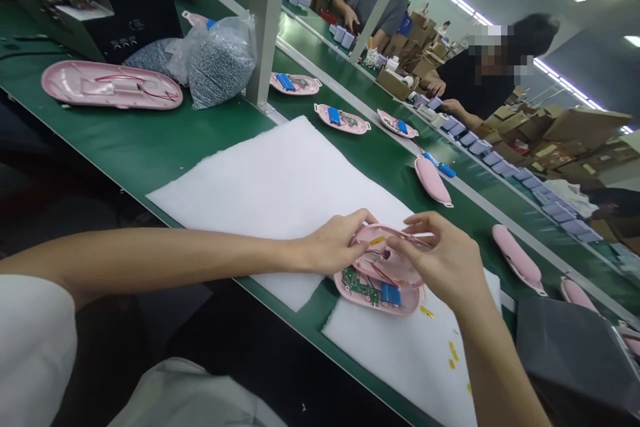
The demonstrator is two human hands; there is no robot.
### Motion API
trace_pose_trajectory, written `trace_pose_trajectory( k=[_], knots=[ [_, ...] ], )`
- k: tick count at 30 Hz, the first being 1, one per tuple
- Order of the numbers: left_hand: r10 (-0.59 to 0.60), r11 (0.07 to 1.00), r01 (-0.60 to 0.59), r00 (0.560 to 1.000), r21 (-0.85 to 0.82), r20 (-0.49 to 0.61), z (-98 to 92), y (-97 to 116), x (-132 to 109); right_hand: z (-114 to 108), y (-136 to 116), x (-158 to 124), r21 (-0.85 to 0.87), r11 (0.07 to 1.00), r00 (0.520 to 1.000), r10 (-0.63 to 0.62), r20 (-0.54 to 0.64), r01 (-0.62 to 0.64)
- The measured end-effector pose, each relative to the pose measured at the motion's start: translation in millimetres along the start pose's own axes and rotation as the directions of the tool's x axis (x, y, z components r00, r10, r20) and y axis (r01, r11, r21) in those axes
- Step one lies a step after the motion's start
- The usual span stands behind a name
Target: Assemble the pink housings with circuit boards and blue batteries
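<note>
Two pink plastic shell halves lie on white padding in front of me. The upper half holds red wires and a bit of yellow tape. The lower half carries a green circuit board and a blue battery. My left hand curls round the left edge of the upper half. My right hand pinches a thin red wire above it, fingers closed.
More pink shells lie along the green conveyor belt. Bags of small grey parts sit by a metal post. Two other people work across the line among cardboard boxes. Yellow tape bits lie on the padding.
</note>
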State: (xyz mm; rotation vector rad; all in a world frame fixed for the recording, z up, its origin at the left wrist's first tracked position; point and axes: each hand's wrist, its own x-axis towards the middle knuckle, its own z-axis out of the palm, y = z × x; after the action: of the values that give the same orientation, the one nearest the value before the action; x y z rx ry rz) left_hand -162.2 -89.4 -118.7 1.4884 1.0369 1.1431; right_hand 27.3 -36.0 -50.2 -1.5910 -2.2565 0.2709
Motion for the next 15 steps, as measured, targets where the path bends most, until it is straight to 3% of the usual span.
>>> trace_pose_trajectory(
  k=[2, 5, 7, 8, 10, 12, 13, 15],
  knots=[
    [-0.001, 1.000, 0.002, 1.000, 0.028, -0.017, 0.1, 0, 1, -6, 7, 1, 0.129, 0.991, 0.997, -0.027, 0.076, 0.017],
    [0.043, 0.998, -0.045, 0.998, 0.040, 0.039, -0.1, 1, 1, -11, 11, -14, 0.101, 0.962, 0.965, -0.246, -0.096, 0.255],
    [0.123, 0.987, -0.137, 0.980, 0.082, 0.158, -4.9, 5, -2, -10, 11, -34, -0.046, 0.881, 0.855, -0.469, -0.221, 0.471],
    [0.151, 0.975, -0.187, 0.955, 0.124, 0.255, -10.2, 9, -4, -9, 11, -46, -0.102, 0.833, 0.803, -0.552, -0.225, 0.544],
    [0.093, 0.940, -0.240, 0.865, 0.244, 0.492, -27.4, 21, -5, -1, 14, -67, -0.127, 0.777, 0.769, -0.629, -0.113, 0.617],
    [-0.070, 0.899, -0.231, 0.762, 0.372, 0.643, -51.6, 39, 4, 10, 17, -75, -0.098, 0.800, 0.806, -0.585, 0.092, 0.592],
    [-0.120, 0.883, -0.216, 0.755, 0.417, 0.644, -64.0, 49, 14, 16, 17, -73, -0.090, 0.823, 0.820, -0.538, 0.195, 0.561],
    [-0.082, 0.871, -0.216, 0.820, 0.440, 0.566, -81.5, 70, 48, 24, 14, -59, -0.080, 0.866, 0.831, -0.443, 0.337, 0.494]
  ],
)
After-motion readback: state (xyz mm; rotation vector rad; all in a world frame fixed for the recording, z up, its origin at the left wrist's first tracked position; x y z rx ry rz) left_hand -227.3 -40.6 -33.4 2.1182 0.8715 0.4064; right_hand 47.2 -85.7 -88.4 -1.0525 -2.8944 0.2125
